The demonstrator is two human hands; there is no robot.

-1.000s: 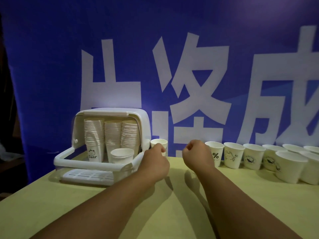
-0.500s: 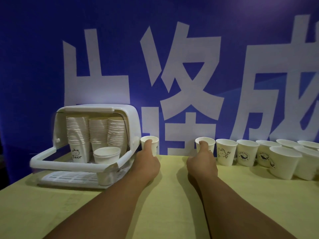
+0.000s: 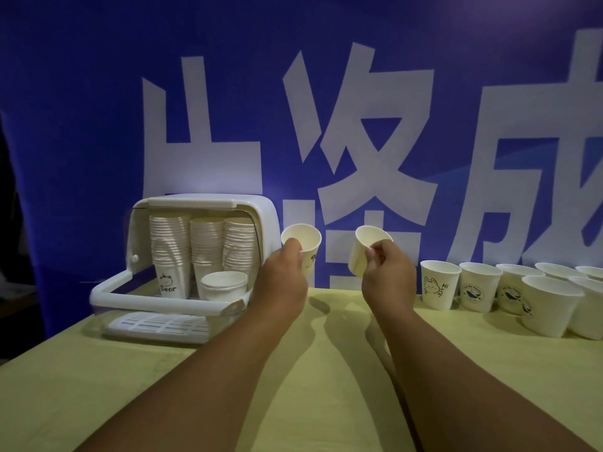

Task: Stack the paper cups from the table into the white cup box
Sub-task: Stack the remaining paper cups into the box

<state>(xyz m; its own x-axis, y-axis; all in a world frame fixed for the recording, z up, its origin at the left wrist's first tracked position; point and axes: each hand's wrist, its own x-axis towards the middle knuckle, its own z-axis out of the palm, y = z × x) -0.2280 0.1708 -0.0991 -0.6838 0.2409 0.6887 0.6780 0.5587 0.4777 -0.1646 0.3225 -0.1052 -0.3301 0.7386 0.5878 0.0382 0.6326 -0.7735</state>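
While left hand [image 3: 283, 283] grips a cup [image 3: 305, 241], right hand [image 3: 390, 277] a second cup [image 3: 362, 252], white box [image 3: 195, 201] holds stacks [image 3: 205, 246].

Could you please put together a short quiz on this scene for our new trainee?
1. True or false: the left hand and the right hand each hold a paper cup off the table.
2. How many tall stacks stand inside the white cup box? A) two B) three C) five
3. What word is printed on the bottom cup of the leftmost stack?
Key: 1 true; 2 B; 3 Bear.
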